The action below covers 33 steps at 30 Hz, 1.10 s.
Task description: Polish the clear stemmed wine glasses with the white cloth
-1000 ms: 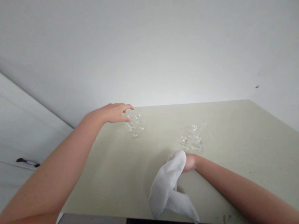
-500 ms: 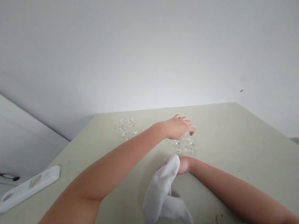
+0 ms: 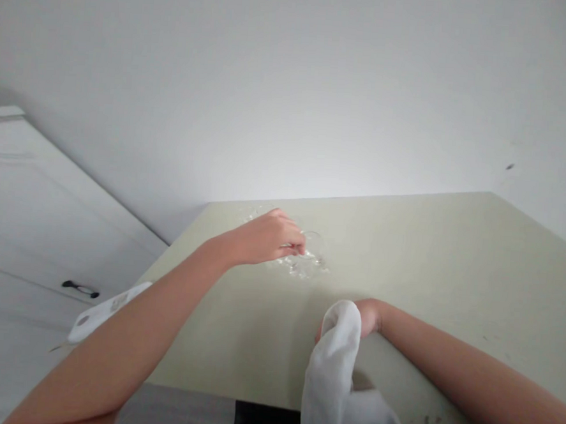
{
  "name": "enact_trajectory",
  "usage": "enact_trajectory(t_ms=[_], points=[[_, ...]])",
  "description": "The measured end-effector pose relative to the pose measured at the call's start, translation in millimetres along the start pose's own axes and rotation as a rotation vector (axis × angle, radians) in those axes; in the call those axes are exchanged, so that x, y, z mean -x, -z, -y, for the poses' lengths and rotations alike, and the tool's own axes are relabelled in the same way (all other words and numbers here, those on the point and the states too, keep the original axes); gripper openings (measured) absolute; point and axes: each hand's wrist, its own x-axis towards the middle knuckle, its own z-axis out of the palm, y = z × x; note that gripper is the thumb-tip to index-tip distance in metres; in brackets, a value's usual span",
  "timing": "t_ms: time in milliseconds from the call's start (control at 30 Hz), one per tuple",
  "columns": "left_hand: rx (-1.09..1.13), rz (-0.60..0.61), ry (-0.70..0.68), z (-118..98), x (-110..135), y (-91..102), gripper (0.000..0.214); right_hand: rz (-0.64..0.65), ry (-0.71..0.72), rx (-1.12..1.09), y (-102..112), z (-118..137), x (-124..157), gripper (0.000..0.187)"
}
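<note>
My left hand (image 3: pixel 281 237) reaches over the far left part of the table, its fingers pinched on a piece of clear glassware (image 3: pixel 313 244). A round rim and bright glints show at and below the fingertips; its exact shape is hard to make out. Behind that hand, more clear glassware (image 3: pixel 251 214) stands near the table's back edge, mostly covered. Close to the front, my right hand (image 3: pixel 367 316) is closed around a white cloth (image 3: pixel 331 368). The cloth drapes down past the table's front edge and hides most of the fingers.
The pale table (image 3: pixel 429 246) meets a white wall (image 3: pixel 341 113) at the back. On the left edge lies a long white device (image 3: pixel 107 310), partly behind my left forearm. A white cabinet with a black handle (image 3: pixel 81 289) stands further left.
My left hand has carried the glassware leftward across the table, towards the other glassware. My right hand keeps its hold on the cloth. The view has turned left.
</note>
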Motion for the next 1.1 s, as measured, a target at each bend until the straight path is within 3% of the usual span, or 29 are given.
enact_trajectory(t_ms=[100,233,567,800,900,1000,1100], points=[[0.044,0.080,0.165,8,55,2.0,0.017,0.208,-0.083,-0.335,2,1,-1,0.030],[0.043,0.152,0.304,19,92,-10.6,0.020,0.194,-0.183,-0.505,4,-6,-1,0.034],[-0.068,0.152,0.438,36,74,-20.8,0.020,0.105,-0.218,-0.534,-1,-12,5,0.024],[0.001,0.169,0.494,32,89,-12.0,0.037,0.084,-0.270,-0.533,-1,-13,2,0.024],[-0.043,0.094,0.479,17,102,3.1,0.048,0.087,-0.253,-0.597,1,-10,2,0.026],[-0.128,-0.093,0.549,-11,102,11.6,0.053,0.083,-0.245,-0.690,-1,-9,4,0.027],[-0.024,-0.318,0.421,-44,78,-8.5,0.044,0.011,-0.294,-0.797,-3,-14,5,0.026]])
